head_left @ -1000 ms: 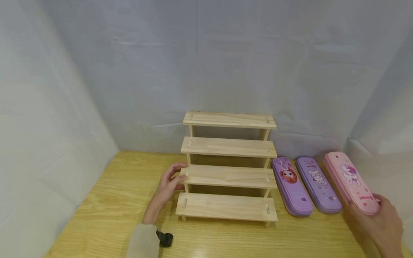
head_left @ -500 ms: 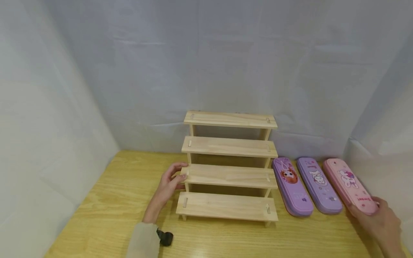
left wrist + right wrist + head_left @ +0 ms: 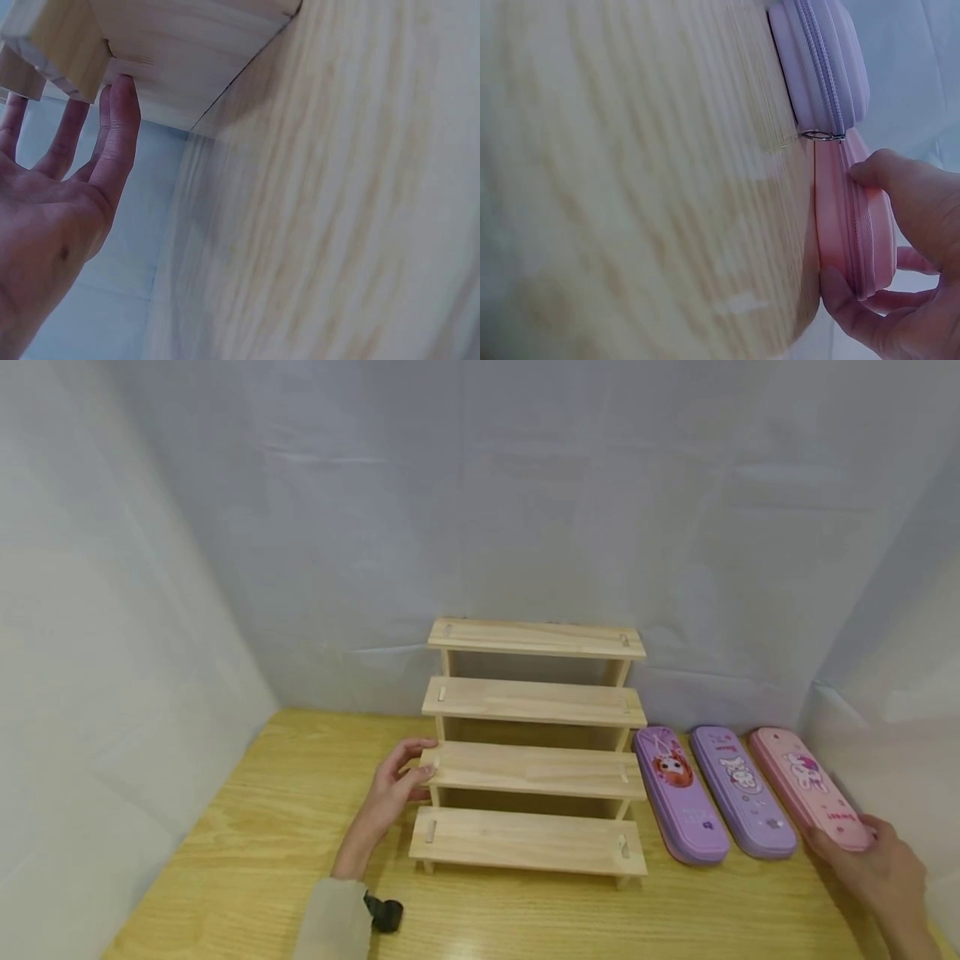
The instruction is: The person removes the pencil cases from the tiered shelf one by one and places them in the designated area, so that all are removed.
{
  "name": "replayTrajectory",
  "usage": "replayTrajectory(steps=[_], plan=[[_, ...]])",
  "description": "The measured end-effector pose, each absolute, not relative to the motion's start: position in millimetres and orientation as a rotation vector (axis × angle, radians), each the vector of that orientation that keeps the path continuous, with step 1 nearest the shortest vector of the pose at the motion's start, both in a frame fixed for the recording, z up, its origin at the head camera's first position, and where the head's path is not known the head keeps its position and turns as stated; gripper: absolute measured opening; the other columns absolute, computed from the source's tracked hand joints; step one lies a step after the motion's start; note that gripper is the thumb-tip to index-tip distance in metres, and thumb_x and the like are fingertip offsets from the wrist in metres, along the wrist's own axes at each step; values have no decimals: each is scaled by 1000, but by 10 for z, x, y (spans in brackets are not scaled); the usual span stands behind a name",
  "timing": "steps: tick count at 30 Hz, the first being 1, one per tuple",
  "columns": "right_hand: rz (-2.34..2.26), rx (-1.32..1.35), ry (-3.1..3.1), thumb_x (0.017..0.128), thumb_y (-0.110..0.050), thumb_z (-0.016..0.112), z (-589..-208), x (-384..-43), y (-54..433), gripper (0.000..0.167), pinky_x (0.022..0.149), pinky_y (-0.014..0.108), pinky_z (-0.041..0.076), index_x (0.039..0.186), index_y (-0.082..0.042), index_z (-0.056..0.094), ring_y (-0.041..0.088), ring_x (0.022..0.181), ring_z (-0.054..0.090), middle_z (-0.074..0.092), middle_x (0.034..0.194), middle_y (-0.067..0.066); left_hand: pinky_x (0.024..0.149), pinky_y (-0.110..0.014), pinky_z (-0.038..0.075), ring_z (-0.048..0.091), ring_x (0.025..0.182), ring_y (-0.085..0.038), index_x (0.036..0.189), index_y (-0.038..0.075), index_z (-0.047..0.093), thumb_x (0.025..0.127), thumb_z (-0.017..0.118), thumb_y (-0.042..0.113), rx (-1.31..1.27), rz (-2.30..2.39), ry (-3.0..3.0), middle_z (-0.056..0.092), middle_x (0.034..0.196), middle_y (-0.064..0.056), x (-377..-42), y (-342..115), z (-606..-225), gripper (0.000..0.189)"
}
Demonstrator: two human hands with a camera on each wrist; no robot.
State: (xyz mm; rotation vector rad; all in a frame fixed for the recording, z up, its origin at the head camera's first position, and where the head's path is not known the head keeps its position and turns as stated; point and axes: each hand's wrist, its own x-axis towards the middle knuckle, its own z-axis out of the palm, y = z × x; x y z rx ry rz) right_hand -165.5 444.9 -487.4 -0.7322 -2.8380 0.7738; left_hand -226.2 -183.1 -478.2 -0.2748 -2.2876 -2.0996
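A four-tier stepped wooden shelf (image 3: 528,767) stands on the table. My left hand (image 3: 390,789) grips the left end of its second board from the bottom, thumb on top; in the left wrist view, fingertips (image 3: 124,90) touch the wood. To the right, a pink pencil case (image 3: 810,785) with a bunny picture lies flat on the table. My right hand (image 3: 873,868) holds its near end. In the right wrist view the thumb and fingers span the zipped pink case (image 3: 874,232). Beside it lie a lavender pencil case (image 3: 742,789) and a purple pencil case (image 3: 678,793).
White sheeting (image 3: 525,510) encloses the back and both sides of the wooden table (image 3: 247,843). A black strap-like piece (image 3: 386,913) sits at the left sleeve cuff (image 3: 333,918). The purple case lies close to the shelf's right side.
The pink pencil case has come down onto the table beside the lavender one, then shifted slightly left with my right hand. My left hand has stayed at the shelf.
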Motion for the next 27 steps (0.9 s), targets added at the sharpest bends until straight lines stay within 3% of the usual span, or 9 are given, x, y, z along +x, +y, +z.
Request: replayTrajectory(steps=[8,15,20,23,27], plan=[[691,-693,-2860,92,-46,67,-4839,-1602,4455,90,93,69,43,142,20,31,63,114,46,42,128,49,80,-45,62,62,101,-12,140,10,54,102,59,15,-275,-2108,-2303,51,141,-14,-2248,-1825,-4777,39],[635,-697,-2911,97,-52,62,-4713,-1483,4276,93,101,77,35,152,13,25,64,124,32,28,141,47,85,-43,61,61,106,-15,146,14,52,105,59,21,-304,-2088,-2361,45,146,-17,-2214,-1836,-4736,42],[522,-370,-2796,97,-48,63,-4698,-1449,4126,80,88,80,38,145,11,38,71,112,39,37,139,47,91,-48,59,61,116,-29,148,28,52,105,58,34,-321,-1891,-2500,46,148,-15,-2145,-1866,-4681,43],[510,-149,-2686,94,-41,69,-4725,-1459,3996,69,90,77,38,137,10,49,70,110,44,45,134,47,99,-51,56,58,126,-34,148,34,52,104,58,42,-339,-1700,-2586,50,150,-9,-2079,-1894,-4632,45],[516,34,-2627,89,-37,76,-4751,-1486,3742,64,91,77,37,135,2,55,68,113,45,47,136,45,113,-64,40,47,142,-34,149,38,50,102,57,51,-361,-1419,-2682,49,156,0,-1989,-1974,-4557,49]])
